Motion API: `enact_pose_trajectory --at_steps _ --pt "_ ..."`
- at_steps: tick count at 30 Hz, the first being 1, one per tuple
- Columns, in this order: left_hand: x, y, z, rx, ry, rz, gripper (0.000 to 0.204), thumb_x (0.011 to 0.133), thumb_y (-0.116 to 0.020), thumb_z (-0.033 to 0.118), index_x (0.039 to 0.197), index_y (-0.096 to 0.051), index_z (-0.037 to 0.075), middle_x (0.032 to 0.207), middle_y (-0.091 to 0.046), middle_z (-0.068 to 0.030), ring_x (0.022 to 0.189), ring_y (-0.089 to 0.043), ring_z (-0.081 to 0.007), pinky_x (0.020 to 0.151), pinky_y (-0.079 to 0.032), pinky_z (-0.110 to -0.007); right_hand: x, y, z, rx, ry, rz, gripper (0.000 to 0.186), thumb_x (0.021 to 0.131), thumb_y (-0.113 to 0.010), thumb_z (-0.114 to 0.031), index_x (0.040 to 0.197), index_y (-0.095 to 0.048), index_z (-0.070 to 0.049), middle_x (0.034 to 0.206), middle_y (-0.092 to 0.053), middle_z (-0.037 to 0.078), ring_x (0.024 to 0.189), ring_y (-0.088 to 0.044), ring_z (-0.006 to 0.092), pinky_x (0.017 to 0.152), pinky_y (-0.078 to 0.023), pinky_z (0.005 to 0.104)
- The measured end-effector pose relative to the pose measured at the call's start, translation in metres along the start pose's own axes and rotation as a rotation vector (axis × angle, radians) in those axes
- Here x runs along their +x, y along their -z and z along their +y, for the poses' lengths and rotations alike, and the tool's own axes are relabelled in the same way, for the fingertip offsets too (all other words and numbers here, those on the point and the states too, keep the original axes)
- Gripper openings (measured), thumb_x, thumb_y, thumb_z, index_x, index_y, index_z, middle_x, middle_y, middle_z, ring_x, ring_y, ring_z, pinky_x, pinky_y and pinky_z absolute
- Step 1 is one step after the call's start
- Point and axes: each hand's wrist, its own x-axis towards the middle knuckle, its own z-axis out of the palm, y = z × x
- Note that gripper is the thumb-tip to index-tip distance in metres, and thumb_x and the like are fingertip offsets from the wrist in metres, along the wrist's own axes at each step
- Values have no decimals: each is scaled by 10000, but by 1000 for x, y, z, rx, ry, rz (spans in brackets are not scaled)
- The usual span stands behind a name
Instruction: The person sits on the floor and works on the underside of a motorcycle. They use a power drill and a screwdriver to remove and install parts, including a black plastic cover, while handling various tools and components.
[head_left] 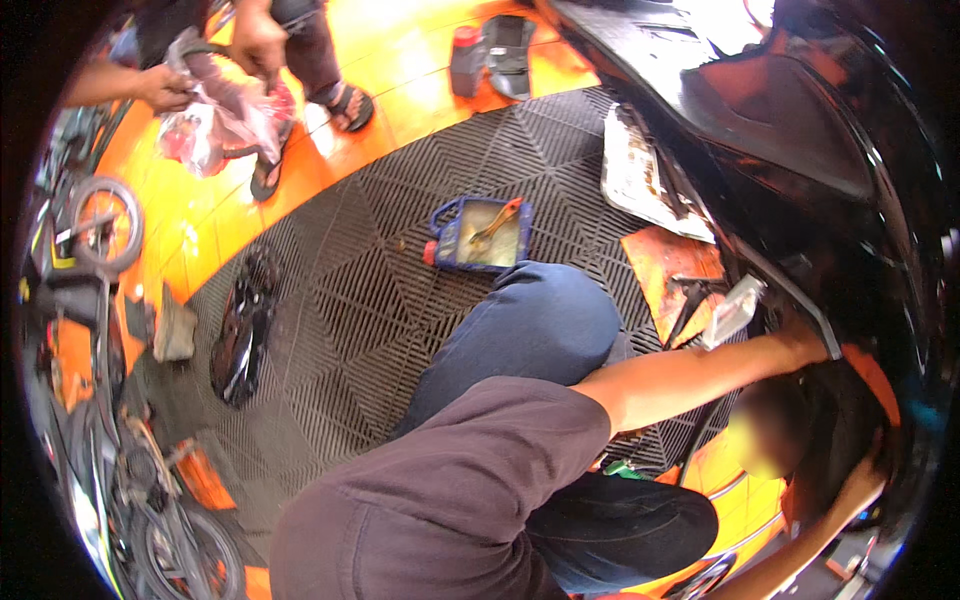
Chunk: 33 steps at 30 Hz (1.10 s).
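Note:
My left arm stretches right, to the underside of a large black motorbike. My left hand is partly behind a grey metal bar there; its fingers are hidden. Lower down, my right hand reaches to the dark edge of the same bike, its fingers lost in shadow. Between my forearms is a dark rounded part, partly blurred. A whitish, box-like piece stands just above my left forearm. What either hand holds, if anything, cannot be made out.
On the black ribbed mat lies a cut-open blue jug with cloudy liquid and a brush. A black part lies left. Another person's hands hold a plastic bag. Motorbikes line the left edge.

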Motion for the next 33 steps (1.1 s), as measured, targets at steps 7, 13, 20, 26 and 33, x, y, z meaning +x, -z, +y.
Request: enact_pose_trajectory --at_steps 7,13,20,26,33 --pt "-12 28 1 80 87 -5 491 813 -554 459 1107 -622 72 951 -650 -161 847 -634 -344 722 -491 -511 27 55 -98 52 -374 -23 314 928 -518 -355 1085 -679 -137 1106 -653 130 970 -632 324 833 -494 398" --pt "0 36 30 226 -416 -125 579 842 -528 490 1281 -536 111 1261 -559 -152 1064 -563 -375 902 -454 -489 34 78 -130 361 -394 176 254 839 -662 -258 983 -697 -52 970 -672 185 893 -644 361 786 -497 394" --pt "28 37 38 234 -524 -263 488 877 -457 400 1232 -547 78 1183 -602 -185 1078 -583 -364 885 -491 -463 16 110 -143 360 -228 -56 804 731 -711 -441 1303 -430 50 1315 -452 275 1250 -407 416 1067 -310 450" --pt "36 36 43 218 -513 -371 499 917 -428 428 1198 -563 39 1136 -622 -198 1057 -592 -358 872 -491 -456 7 113 -151 157 -138 -88 1219 505 -776 -645 1370 -321 83 1407 -346 288 1333 -300 433 1135 -211 476" --pt "47 25 51 151 -307 -503 456 943 -395 468 1152 -610 125 1015 -655 -214 930 -629 -406 818 -508 -476 11 110 -147 99 -230 -9 1159 470 -779 -666 1313 -444 56 1305 -473 272 1223 -449 423 1066 -331 469"
